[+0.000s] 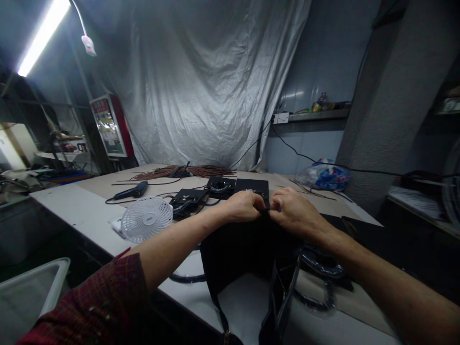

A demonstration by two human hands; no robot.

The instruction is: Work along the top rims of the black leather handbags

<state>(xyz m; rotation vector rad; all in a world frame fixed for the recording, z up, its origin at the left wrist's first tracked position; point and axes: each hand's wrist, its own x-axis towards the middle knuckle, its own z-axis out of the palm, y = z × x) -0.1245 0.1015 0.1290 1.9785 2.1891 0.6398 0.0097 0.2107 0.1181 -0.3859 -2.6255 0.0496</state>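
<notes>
My left hand [245, 206] and my right hand [295, 211] meet close together, fingers pinched on the upper edge of a black bag [233, 254]. The bag's dark panel hangs below my fingers, and its inner side opening [285, 278] faces me. A thin strap [222, 314] with a metal fitting runs down toward the table's front. What lies between my fingertips is too dark to make out. To the right of the bag are black handles wrapped in clear plastic [323, 263]. Beyond my hands lie other black bag pieces [190, 197] with metal fittings.
A white fan [147, 219] stands left of my left forearm. Behind it lies a dark corded hand tool [131, 190]. Brown strips [212, 171] are bundled at the table's back. A blue-and-white plastic bag [328, 175] sits back right; a white bin [53, 287] stands at lower left.
</notes>
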